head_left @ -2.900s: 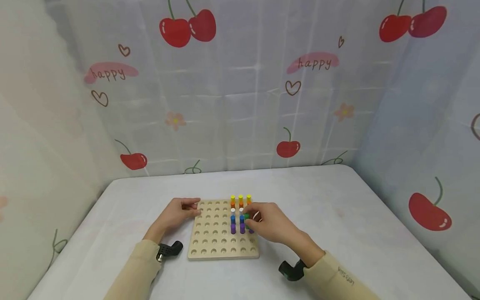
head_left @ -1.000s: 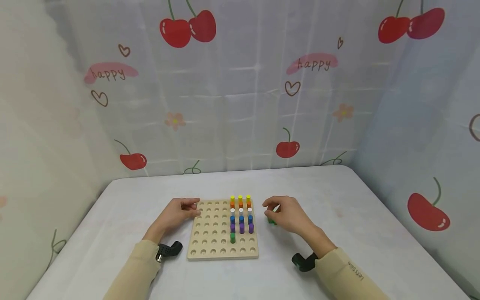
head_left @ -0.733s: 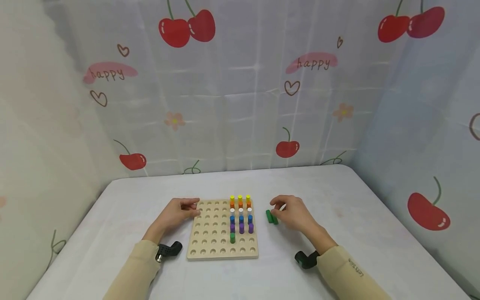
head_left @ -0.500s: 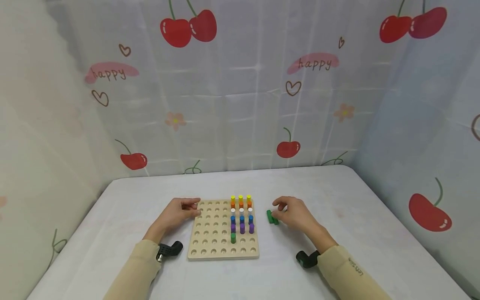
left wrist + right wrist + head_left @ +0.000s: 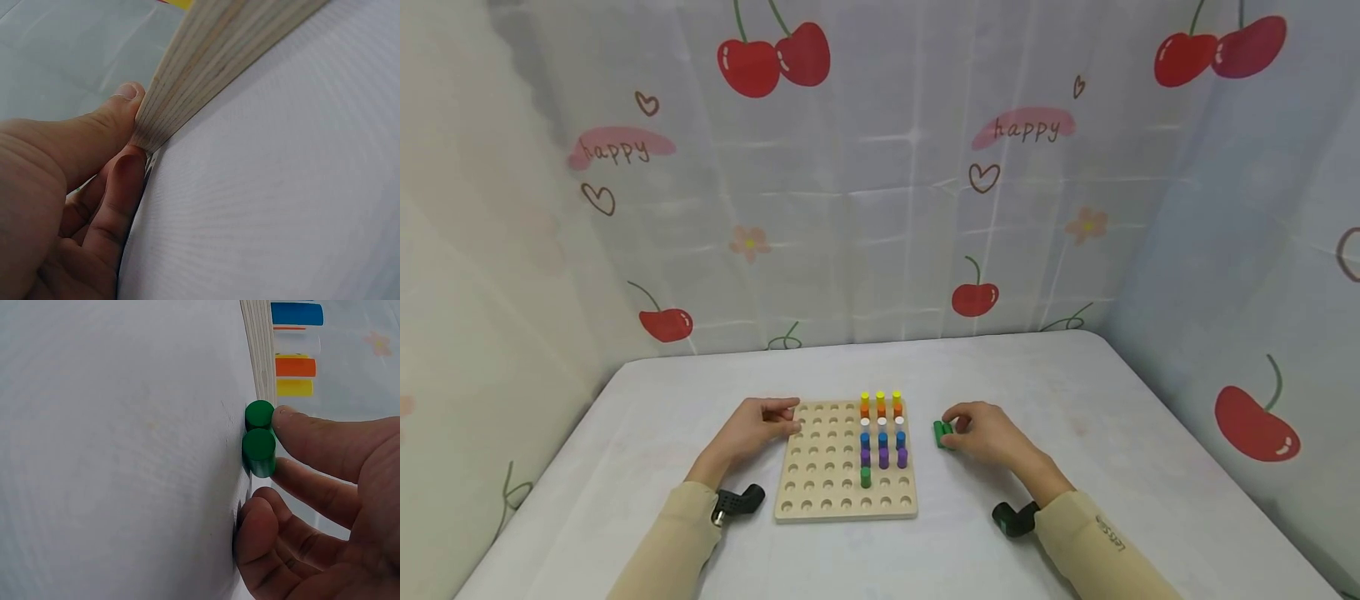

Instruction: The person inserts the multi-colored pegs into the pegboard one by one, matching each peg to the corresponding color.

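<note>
A wooden pegboard (image 5: 820,475) with rows of round holes lies on the table. My left hand (image 5: 760,429) grips its left edge; in the left wrist view the thumb (image 5: 106,128) lies against the board's layered side. To the right of the board, two green pegs (image 5: 259,445) lie side by side on the table. My right hand (image 5: 988,432) pinches at them with thumb and index finger, the nearer peg between the fingertips. The other fingers are bent beside the pegs. One green peg (image 5: 866,477) stands in the board, in front of the purple pegs (image 5: 883,458).
Yellow (image 5: 881,397), orange (image 5: 882,411), white (image 5: 882,423) and blue pegs (image 5: 883,440) stand in rows on the board's right part. A white cloth (image 5: 1037,375) covers the table, with a printed curtain (image 5: 865,208) behind. Black wrist cameras (image 5: 1015,519) are strapped to both arms.
A green peg went into the board, and my right hand moved back right to the loose green pegs. Those pegs now lie closer together, with fingertips lower on them. The left hand stayed put.
</note>
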Action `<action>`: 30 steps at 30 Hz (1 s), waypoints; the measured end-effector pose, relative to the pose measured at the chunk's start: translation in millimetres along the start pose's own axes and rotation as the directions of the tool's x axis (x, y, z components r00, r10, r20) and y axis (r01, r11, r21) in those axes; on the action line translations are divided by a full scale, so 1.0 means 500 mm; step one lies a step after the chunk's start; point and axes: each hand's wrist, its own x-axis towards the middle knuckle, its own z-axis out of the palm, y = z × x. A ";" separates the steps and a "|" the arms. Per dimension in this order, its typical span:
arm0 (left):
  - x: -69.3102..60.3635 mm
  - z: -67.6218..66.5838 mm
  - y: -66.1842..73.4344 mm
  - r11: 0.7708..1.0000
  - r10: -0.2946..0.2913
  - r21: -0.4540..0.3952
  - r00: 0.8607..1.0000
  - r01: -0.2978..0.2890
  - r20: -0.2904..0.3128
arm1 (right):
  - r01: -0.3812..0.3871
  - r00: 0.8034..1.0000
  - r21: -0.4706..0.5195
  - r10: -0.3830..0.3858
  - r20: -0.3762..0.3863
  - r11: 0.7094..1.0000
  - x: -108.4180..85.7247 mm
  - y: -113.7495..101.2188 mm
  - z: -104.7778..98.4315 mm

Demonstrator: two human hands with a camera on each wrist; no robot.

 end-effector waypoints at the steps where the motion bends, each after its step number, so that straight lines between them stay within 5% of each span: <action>1: 0.000 0.000 0.000 1.000 0.000 0.000 1.000 0.000 -0.002 | -0.001 1.000 0.002 0.001 0.002 1.000 0.000 0.000 0.000; 30: -0.006 0.001 0.006 1.000 -0.015 -0.010 1.000 0.014 -0.004 | -0.046 0.997 -0.064 0.050 0.057 0.997 -0.018 -0.003 -0.013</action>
